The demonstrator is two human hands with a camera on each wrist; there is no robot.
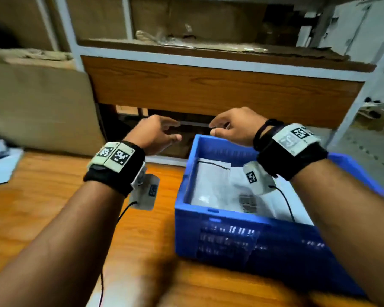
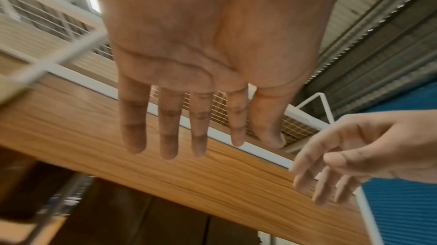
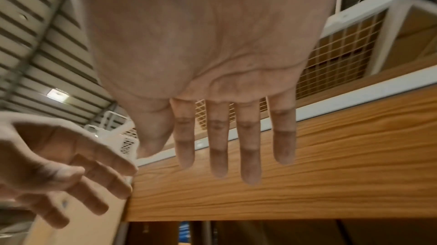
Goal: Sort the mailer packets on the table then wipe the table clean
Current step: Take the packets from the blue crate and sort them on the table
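White mailer packets (image 1: pixel 217 185) lie inside a blue plastic crate (image 1: pixel 231 235) on the wooden table (image 1: pixel 53 209). My left hand (image 1: pixel 157 134) hovers above the table just left of the crate's far corner, fingers straight and empty. My right hand (image 1: pixel 231 127) hovers over the crate's far rim, fingers relaxed and holding nothing. In the left wrist view the left hand (image 2: pixel 189 136) shows an open palm with the right hand (image 2: pixel 343 165) beside it. The right wrist view shows the right hand (image 3: pixel 224 146) with fingers extended and the left hand (image 3: pixel 59 174) loosely spread.
A white-framed rack with a wood-grain panel (image 1: pixel 208 89) stands behind the table, cardboard on its shelf (image 1: pixel 197 41). A large cardboard sheet (image 1: pixel 38 103) leans at the left. More white packets (image 1: pixel 0 160) lie at the table's far left edge.
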